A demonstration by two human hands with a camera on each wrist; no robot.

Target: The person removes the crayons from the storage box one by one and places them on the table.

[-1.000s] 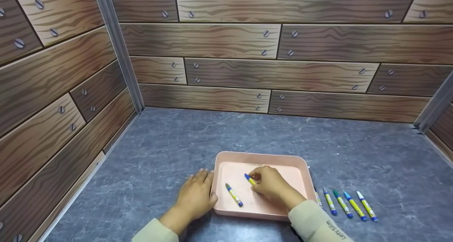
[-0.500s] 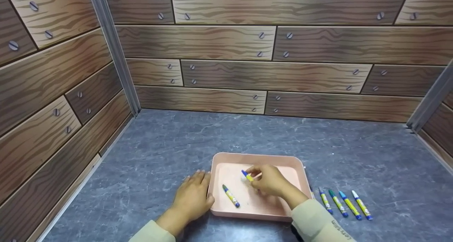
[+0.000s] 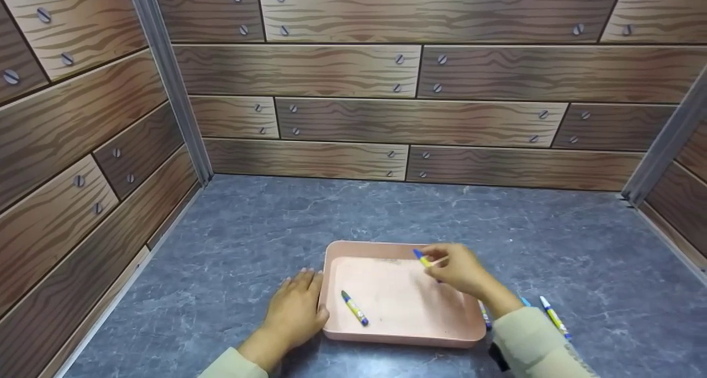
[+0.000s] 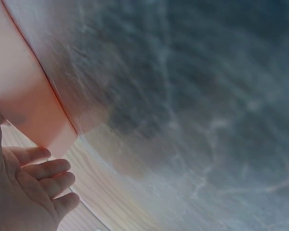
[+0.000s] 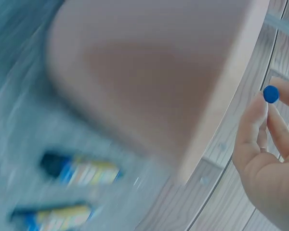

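My right hand pinches a blue crayon with a yellow wrapper between thumb and fingers, over the right part of a pink tray. In the right wrist view its round blue end shows at the fingertips. A dark green crayon lies on the tray's floor towards the left. My left hand rests beside the tray's left wall, fingers extended along it and thumb near the front corner. From the left wrist, the fingers appear loosely bent close to the tray wall.
Right of the tray on the grey marbled table lies a white-tipped crayon. The right sleeve partly covers a light blue one. Another crayon lies against the tray's right side. Wood-patterned walls enclose the table.
My right hand has lifted the blue crayon from the tray's middle and carried it right and away from me. The left hand stays by the tray. The head view has shifted slightly.
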